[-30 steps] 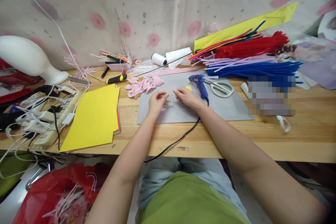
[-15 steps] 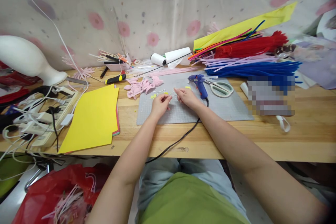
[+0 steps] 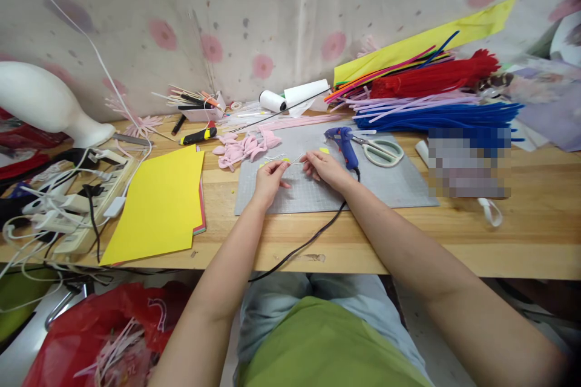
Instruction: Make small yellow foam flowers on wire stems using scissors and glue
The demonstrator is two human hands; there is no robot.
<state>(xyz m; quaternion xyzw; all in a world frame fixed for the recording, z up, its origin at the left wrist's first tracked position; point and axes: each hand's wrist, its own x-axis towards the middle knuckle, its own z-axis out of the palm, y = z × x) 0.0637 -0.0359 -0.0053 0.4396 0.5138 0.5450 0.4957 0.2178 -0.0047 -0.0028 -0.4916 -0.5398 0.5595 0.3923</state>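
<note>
Above the grey cutting mat (image 3: pixel 385 187), my left hand (image 3: pixel 270 182) pinches a thin white strand (image 3: pixel 296 161) between thumb and forefinger. The strand spans the short gap to my right hand (image 3: pixel 321 168), whose curled fingertips close on its other end. Whether it is wire or thread is too fine to tell. Behind my left hand lie small yellow pieces and more thin white strands (image 3: pixel 275 158). A blue glue gun (image 3: pixel 345 146) rests just right of my right hand, with scissors (image 3: pixel 384 152) beside it. Pink fuzzy shaped pieces (image 3: pixel 242 148) are at the mat's left corner.
Yellow sheets (image 3: pixel 157 205) and a cabled power strip (image 3: pixel 97 205) lie left. A black cord (image 3: pixel 313 242) crosses the front edge. Blue pipe cleaners (image 3: pixel 436 117) and red ones (image 3: pixel 436 75) are piled back right. A utility knife (image 3: pixel 198 136) and white foam head (image 3: pixel 40 103) stand left.
My hands have drawn slightly apart, the left one moving a little left. More of the white strand shows between them, and my right fingers are less tightly bunched.
</note>
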